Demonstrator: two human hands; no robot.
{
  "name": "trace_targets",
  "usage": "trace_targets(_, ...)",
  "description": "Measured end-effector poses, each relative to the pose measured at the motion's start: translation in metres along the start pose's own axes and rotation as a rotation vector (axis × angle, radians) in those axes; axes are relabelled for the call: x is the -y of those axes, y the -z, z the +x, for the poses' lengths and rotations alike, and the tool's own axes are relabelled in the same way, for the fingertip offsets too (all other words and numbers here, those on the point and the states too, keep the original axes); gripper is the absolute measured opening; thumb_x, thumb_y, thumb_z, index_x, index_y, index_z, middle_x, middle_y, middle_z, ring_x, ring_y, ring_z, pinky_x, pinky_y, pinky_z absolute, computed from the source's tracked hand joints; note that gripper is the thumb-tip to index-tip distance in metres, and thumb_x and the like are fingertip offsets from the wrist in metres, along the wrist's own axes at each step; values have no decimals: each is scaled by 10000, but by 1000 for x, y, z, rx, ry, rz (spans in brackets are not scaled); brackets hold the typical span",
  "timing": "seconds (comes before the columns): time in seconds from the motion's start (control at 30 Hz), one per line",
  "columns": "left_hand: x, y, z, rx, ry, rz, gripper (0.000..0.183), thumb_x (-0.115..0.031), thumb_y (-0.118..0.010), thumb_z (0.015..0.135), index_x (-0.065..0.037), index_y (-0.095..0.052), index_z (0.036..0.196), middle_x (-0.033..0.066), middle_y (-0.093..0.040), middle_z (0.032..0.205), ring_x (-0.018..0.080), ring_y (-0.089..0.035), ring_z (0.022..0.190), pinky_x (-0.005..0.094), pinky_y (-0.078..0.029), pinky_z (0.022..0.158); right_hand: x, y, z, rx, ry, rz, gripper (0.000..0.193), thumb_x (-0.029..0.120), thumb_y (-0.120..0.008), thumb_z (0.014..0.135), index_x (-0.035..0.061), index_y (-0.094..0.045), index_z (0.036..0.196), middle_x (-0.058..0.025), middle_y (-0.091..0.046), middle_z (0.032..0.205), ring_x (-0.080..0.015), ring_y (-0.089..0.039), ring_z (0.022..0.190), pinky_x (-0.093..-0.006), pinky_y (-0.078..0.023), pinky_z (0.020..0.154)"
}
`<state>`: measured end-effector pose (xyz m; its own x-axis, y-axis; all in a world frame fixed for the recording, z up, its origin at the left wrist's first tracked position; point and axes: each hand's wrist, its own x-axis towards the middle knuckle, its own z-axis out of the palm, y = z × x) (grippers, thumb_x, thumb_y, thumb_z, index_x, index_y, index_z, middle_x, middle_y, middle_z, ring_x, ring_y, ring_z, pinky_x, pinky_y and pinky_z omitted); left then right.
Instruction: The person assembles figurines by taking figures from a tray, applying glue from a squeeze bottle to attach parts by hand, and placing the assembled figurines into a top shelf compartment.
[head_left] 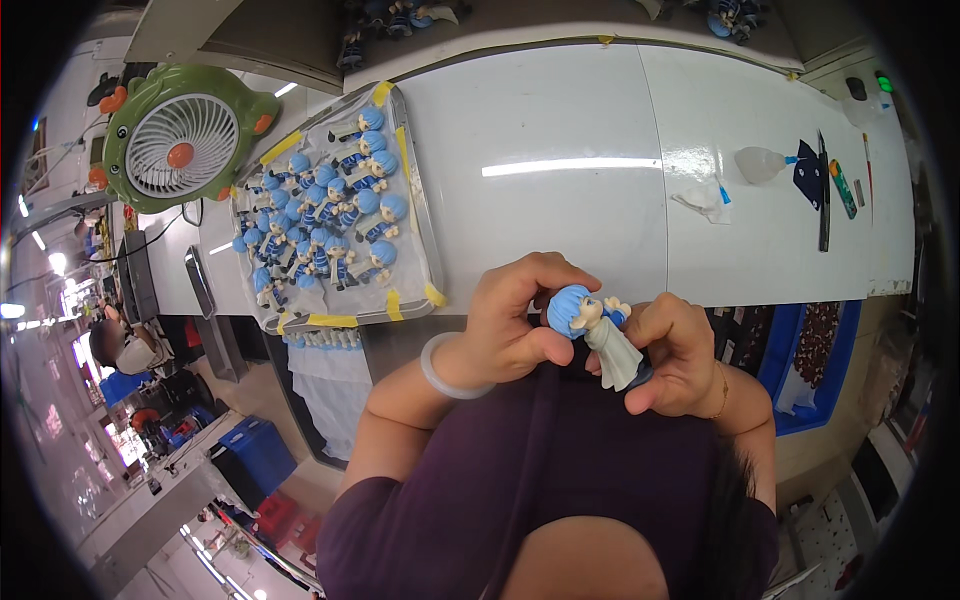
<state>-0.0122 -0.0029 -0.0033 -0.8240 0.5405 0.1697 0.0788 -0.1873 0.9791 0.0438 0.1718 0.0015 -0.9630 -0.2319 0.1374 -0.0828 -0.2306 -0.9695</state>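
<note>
Close in front of my chest I hold a small figurine (615,352) with light blue hair and a pale grey-white coat or cape. My left hand (522,318) pinches it by the blue-haired head between thumb and fingers. Lower down, my right hand (676,352) has its thumb and fingers closed around the body and the dark base end. The figurine is tilted, head to the upper left. To the left, a tray (425,240) lined with white sheet and edged with yellow tape carries several similar blue-haired figurines (320,215).
A green animal-shaped fan (180,140) stands at the far left, near a phone-like dark object (199,282). On the right of the white table (560,120) lie a white cloth (705,200), a squeeze bottle (760,164) and slim tools (824,190). A blue bin (845,350) sits below the table's right side.
</note>
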Motion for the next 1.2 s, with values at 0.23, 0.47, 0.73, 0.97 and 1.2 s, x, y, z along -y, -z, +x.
trace_targets(0.23,-8,-4,-1,-41,92,-15,549,-474,-586,727,0,-511,994,24,-544,751,61,-453,580,183,-344,494,1,-2,0,-25,-28,12,398,336,-708,665,38,-461,755,-57,-549,649,-128,-540,553,-214,-425,519)
trace_targets(0.47,-28,-1,2,116,454,-298,626,-514,-356,825,48,-443,1088,69,-516,914,79,-425,653,206,-333,589,1,-2,3,-74,98,-147,335,179,-733,652,30,-461,779,-71,-567,665,-116,-531,517,-198,-431,488)
trace_targets(0.73,-33,0,4,92,528,-376,615,-442,-415,792,53,-391,1157,75,-504,925,107,-454,826,220,-344,744,2,-1,4,-26,150,-175,373,192,-765,606,42,-471,778,-81,-577,675,-126,-537,522,-204,-433,478)
trace_targets(0.97,-35,-1,1,61,543,-407,688,-436,-481,763,35,-281,1223,89,-507,936,131,-462,871,244,-342,794,4,-2,7,-10,217,-226,383,189,-782,575,46,-487,771,-84,-583,688,-134,-541,526,-208,-433,475)
trace_targets(1.2,-35,-3,0,47,546,-391,666,-425,-480,767,12,-266,1222,100,-515,941,136,-471,878,244,-347,795,3,-2,7,-9,213,-219,389,199,-783,573,46,-484,769,-86,-584,688,-137,-541,528,-208,-433,476)
